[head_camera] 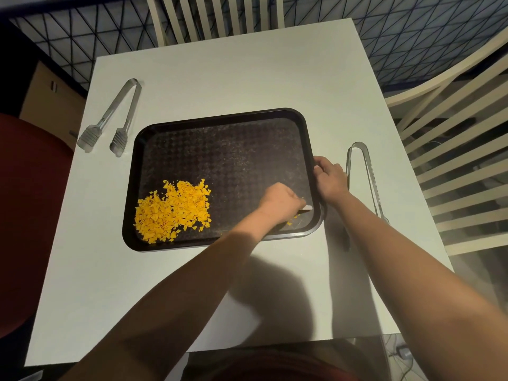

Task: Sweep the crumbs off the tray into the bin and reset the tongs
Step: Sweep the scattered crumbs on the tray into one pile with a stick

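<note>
Crumbs (171, 211), bright yellow-orange flakes, are heaped in the near-left part of the dark tray (220, 116), with a few strays near the near-right corner by the hands. The tray sits roughly mid-table on the white table (220, 78), its textured floor dusted with fine specks. The left hand (280, 199) reaches across over the near-right part of the tray, fingers curled round something small with a pale tip poking out on the right, honestly can't make out what it is, maybe a card or scraper. The right hand (328, 177) grips the tray's right rim, thumb on top and fingers wrapped over the edge. One pair of metal tongs (365, 177) lies just right of the tray, hinge end far, its arms running toward the near side, partly hidden behind the right wrist. A second pair of tongs (115, 119) lies at the far-left of the table, well apart from the tray, hinge far and ridged tips pointing near, arms spread. White slatted chairs (217, 17) stand at the far and right sides, and something red (27, 202) sits off the left edge of the table.
</note>
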The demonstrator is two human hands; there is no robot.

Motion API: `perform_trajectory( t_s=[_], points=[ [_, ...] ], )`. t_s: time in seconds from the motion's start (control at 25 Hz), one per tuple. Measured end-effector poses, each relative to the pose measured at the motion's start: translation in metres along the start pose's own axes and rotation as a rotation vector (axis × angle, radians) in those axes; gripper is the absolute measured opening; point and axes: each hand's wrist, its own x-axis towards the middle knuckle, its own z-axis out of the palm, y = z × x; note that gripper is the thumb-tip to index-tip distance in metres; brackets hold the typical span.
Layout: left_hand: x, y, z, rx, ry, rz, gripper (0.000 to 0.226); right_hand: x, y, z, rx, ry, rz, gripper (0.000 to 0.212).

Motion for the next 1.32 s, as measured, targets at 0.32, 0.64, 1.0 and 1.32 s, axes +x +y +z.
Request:
perform_trajectory(
  t_s=[0.32, 0.64, 1.0, 1.32],
  points=[
    [0.008, -0.004, -0.014, 0.21, 0.053, -0.103, 0.025, 0.002, 0.002, 0.0, 0.002, 0.012, -0.007, 0.037],
    [0.012, 0.01, -0.006, 0.009, 0.092, -0.057, 0.026, 0.004, 0.004, 0.002, -0.003, 0.001, 0.023, 0.038],
    [-0.003, -0.022, -0.014, -0.021, 0.065, -0.015, 0.015, 0.008, 0.008, 0.005, 0.011, 0.006, 0.032, 0.038],
    [0.002, -0.022, 0.016, -0.124, 0.234, -0.009, 0.018, 0.008, 0.009, 0.006, -0.004, 0.009, 0.024, 0.038]
  ],
)
